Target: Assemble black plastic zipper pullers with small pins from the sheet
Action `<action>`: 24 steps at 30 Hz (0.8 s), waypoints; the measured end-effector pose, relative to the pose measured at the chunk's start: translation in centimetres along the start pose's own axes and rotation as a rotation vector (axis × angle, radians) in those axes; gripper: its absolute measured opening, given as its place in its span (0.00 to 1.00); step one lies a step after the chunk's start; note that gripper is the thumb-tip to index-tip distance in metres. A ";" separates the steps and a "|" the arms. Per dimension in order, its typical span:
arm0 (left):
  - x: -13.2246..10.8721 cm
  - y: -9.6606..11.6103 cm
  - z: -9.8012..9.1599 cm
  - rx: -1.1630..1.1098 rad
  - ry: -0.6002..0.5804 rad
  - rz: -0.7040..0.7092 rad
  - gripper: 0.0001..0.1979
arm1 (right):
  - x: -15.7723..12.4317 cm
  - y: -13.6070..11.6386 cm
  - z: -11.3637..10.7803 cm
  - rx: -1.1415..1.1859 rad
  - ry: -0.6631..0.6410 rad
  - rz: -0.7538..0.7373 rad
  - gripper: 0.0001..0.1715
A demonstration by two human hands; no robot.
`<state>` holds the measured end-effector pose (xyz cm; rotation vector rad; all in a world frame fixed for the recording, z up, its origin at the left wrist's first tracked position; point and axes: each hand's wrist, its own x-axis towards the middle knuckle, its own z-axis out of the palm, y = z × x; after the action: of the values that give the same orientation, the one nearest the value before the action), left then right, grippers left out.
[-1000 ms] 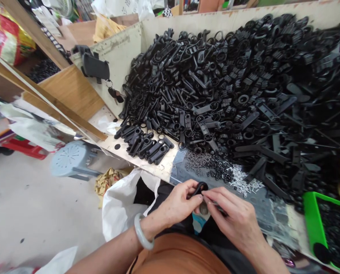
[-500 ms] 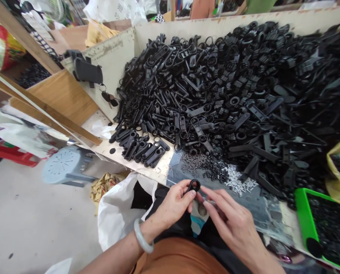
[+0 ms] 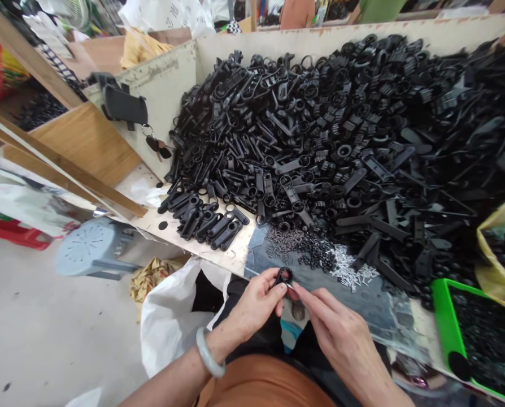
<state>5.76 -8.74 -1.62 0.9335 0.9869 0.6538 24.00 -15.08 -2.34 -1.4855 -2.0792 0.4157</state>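
My left hand (image 3: 256, 305) pinches a small black plastic part with a ring end (image 3: 284, 277) just below the table's front edge. My right hand (image 3: 337, 333) meets it from the right, thumb and forefinger pinched at the part's edge on something too small to make out. A pale bangle (image 3: 208, 353) sits on my left wrist. On the table just beyond lie small black rings (image 3: 316, 257) and short silver pins (image 3: 354, 271). A neat row of the same black parts (image 3: 205, 217) lies at the left of the table edge.
A huge heap of black plastic parts (image 3: 341, 130) fills the walled table. A green tray (image 3: 443, 322) of black bits sits at right, a yellow bag (image 3: 500, 249) above it. A white sack (image 3: 172, 316) hangs below the table; a grey stool (image 3: 87, 251) stands at left.
The view has shifted slightly left and up. My hands stayed together at the black part, with the ring end now turned up between my left fingers and my right fingertips closer in.
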 end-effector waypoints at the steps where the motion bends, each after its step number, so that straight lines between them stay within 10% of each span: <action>1: 0.0 0.0 0.0 -0.002 0.001 0.000 0.15 | 0.0 0.0 0.1 0.009 0.005 0.004 0.23; 24: 0.3 -0.2 -0.3 0.091 -0.036 0.013 0.10 | 0.9 -0.3 0.0 -0.131 0.045 -0.058 0.22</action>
<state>5.65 -8.48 -1.96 1.0287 0.9861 0.6047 23.51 -14.33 -1.95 -1.4894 -2.1437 0.2259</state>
